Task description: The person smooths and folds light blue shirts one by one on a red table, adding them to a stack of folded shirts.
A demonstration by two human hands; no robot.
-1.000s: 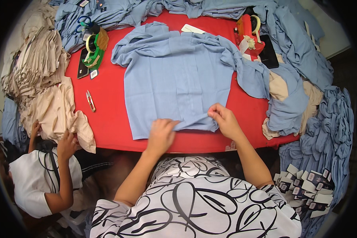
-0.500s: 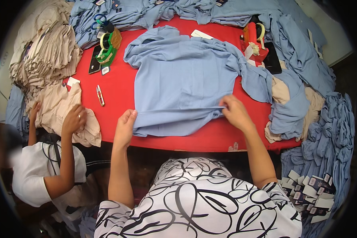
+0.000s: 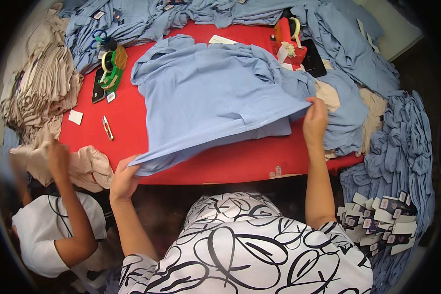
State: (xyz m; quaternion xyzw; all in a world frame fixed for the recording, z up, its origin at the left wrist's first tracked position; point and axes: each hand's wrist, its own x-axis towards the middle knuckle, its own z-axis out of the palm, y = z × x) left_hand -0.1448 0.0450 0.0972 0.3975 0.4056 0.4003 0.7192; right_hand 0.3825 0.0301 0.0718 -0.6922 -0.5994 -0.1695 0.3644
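Observation:
A light blue shirt [image 3: 206,88] lies spread on the red table cover [image 3: 220,169], its collar end away from me. My left hand [image 3: 125,181] pinches the near left corner of its hem at the table's front edge. Farther right and a little higher, my right hand [image 3: 316,120] grips the other hem corner. Between both hands the hem is stretched into a slanting line, with its upper layer raised off the layer below. The fingertips of each hand are partly hidden by cloth.
Thread snips [image 3: 107,128], a green tape dispenser [image 3: 113,71] and a phone [image 3: 98,87] lie left. A red tape dispenser [image 3: 286,41] stands back right. Blue garments [image 3: 406,132] and tags [image 3: 377,220] hang right. A co-worker [image 3: 59,225] handles a beige garment [image 3: 90,166].
My hands have moved apart, the left leftward and nearer, the right rightward and up, pulling the hem wide and lifting it. The co-worker's hands and beige garment have shifted. The view has shifted slightly.

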